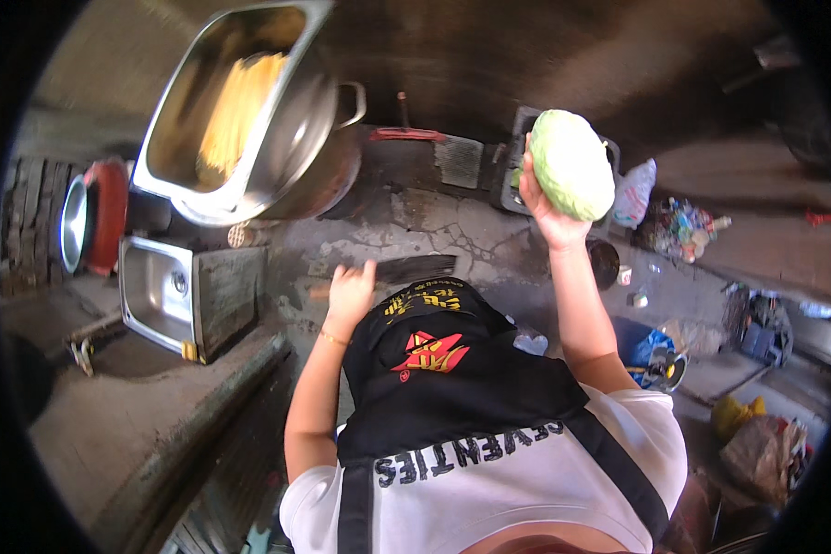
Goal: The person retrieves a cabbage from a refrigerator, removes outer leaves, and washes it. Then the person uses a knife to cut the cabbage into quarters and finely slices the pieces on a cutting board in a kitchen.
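Note:
My left hand (352, 294) is closed round the wooden handle of a cleaver (415, 269), whose dark, motion-blurred blade points right, above the black apron (429, 353). Raised at the upper right, my right hand (550, 215) grips a pale green cabbage (573, 166) from its left and lower side. The two hands are well apart. Behind the cabbage, and partly hidden by it, is a dark plastic crate (509, 187) with a bit of green in it.
A steel tray (154, 156) of long yellow strips overlaps a large steel pot (311, 138) at upper left. Below it are a red basin (111, 215) and a steel sink (156, 298). A white plastic bag (635, 194) and heaped litter (685, 228) lie at right on the cracked floor (443, 228).

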`<move>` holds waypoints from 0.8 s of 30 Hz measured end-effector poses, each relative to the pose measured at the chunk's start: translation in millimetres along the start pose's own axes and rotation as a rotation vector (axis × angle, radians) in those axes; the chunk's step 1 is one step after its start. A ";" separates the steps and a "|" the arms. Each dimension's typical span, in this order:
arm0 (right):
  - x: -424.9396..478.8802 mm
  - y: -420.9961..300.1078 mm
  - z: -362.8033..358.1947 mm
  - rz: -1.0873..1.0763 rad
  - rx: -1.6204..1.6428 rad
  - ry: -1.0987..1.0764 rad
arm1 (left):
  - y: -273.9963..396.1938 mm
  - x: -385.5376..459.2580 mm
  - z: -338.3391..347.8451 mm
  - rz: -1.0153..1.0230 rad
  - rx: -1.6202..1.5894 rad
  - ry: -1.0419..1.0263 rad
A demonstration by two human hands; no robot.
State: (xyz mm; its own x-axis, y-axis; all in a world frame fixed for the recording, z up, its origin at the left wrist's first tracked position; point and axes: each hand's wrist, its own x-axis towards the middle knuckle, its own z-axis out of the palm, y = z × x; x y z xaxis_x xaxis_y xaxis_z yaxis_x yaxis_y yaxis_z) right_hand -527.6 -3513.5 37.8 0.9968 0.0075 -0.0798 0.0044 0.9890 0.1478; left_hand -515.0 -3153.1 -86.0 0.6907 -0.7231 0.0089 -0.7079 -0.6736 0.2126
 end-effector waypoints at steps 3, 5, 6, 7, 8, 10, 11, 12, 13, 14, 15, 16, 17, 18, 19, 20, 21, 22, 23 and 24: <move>9.7 61.6 -2.2 0.195 -0.108 -0.175 | -27.0 -118.8 9.6 -0.374 -0.048 -0.132; 16.9 123.6 16.4 0.150 -0.252 -0.192 | -36.8 -200.6 18.8 -0.627 -0.078 -0.177; 22.3 159.3 30.3 0.129 -0.288 -0.177 | -38.6 -234.0 17.9 -0.742 -0.099 -0.187; 27.8 194.1 44.2 0.108 -0.323 -0.161 | -40.5 -266.5 16.5 -0.858 -0.118 -0.195; 24.9 232.4 48.1 0.301 -0.282 -0.149 | -42.4 -298.0 14.8 -0.972 -0.134 -0.200; 16.5 309.5 56.9 0.677 -0.217 -0.140 | -46.9 -346.5 14.9 -1.140 -0.190 -0.139; 11.0 345.4 59.4 0.865 -0.184 -0.133 | -46.9 -370.5 13.8 -1.218 -0.218 -0.121; 0.7 375.2 62.6 1.040 -0.156 -0.123 | -46.8 -392.3 11.5 -1.285 -0.248 -0.106; -4.7 401.5 43.1 1.073 -0.009 -0.126 | -48.1 -413.4 11.5 -1.348 -0.283 -0.111; -11.5 427.3 27.6 1.103 0.118 -0.129 | -51.1 -430.9 13.1 -1.399 -0.325 -0.109; -7.8 456.2 20.3 1.112 0.110 -0.076 | -54.3 -452.3 14.2 -1.463 -0.364 -0.111; -7.1 474.9 30.7 1.016 -0.119 0.046 | -47.9 -470.1 15.0 -1.534 -0.395 -0.122; -0.3 496.8 39.2 0.913 -0.293 0.006 | -37.9 -486.7 20.3 -1.609 -0.443 -0.123; 19.1 506.8 33.3 0.824 -0.467 -0.088 | -29.8 -502.7 25.8 -1.682 -0.483 -0.121; 43.5 518.3 27.8 0.726 -0.633 -0.182 | -15.2 -519.0 37.4 -1.746 -0.548 -0.124; 61.8 534.9 28.4 0.712 -0.604 -0.204 | -2.2 -534.0 48.6 -1.808 -0.610 -0.131; 74.2 550.9 30.1 0.694 -0.582 -0.225 | 9.7 -547.6 61.0 -1.863 -0.676 -0.134; 82.2 577.3 29.7 0.749 -0.639 -0.358 | 25.0 -554.4 69.1 -1.935 -0.735 -0.117; 91.8 595.7 21.9 0.778 -0.665 -0.366 | 36.2 -557.4 76.8 -1.989 -0.802 -0.097; 98.7 615.1 9.6 0.785 -0.712 -0.365 | 48.3 -562.8 82.0 -2.052 -0.853 -0.078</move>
State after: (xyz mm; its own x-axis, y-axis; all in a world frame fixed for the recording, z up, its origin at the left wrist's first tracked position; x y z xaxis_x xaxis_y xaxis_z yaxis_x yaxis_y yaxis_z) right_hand -425.7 -2905.8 130.3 0.6673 0.7382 0.0987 -0.5659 0.5887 -0.5772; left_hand -950.0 -2791.3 -160.9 0.1592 0.6561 -0.7376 0.9872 -0.0994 0.1247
